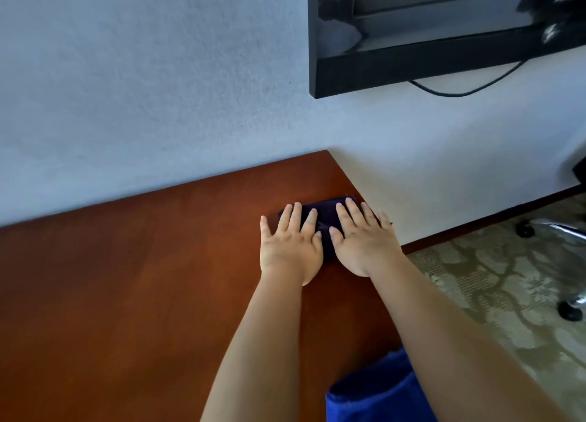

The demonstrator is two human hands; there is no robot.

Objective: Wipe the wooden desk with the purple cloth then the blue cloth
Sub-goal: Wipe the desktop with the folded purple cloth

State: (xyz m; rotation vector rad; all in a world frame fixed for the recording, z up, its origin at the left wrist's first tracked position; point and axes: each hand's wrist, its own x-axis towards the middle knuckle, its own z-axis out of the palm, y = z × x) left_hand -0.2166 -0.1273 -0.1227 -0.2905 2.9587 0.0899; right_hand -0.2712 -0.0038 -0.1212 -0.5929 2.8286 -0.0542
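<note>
A dark purple cloth point(326, 213) lies folded on the wooden desk point(126, 279), close to the desk's right edge and far corner. My left hand point(290, 242) presses flat on the cloth's left part with straight, spread fingers. Beside it, my right hand point(364, 240) presses flat on the right part, its outer fingers reaching the desk's edge. Most of the cloth is hidden under both palms. A blue cloth point(377, 393) lies near the desk's front right, partly behind my right forearm.
A pale wall point(142, 88) runs along the desk's far side. A black wall-mounted screen point(444, 34) with a hanging cable is up right. Right of the desk is patterned carpet point(494, 288) with chair castors point(570, 310).
</note>
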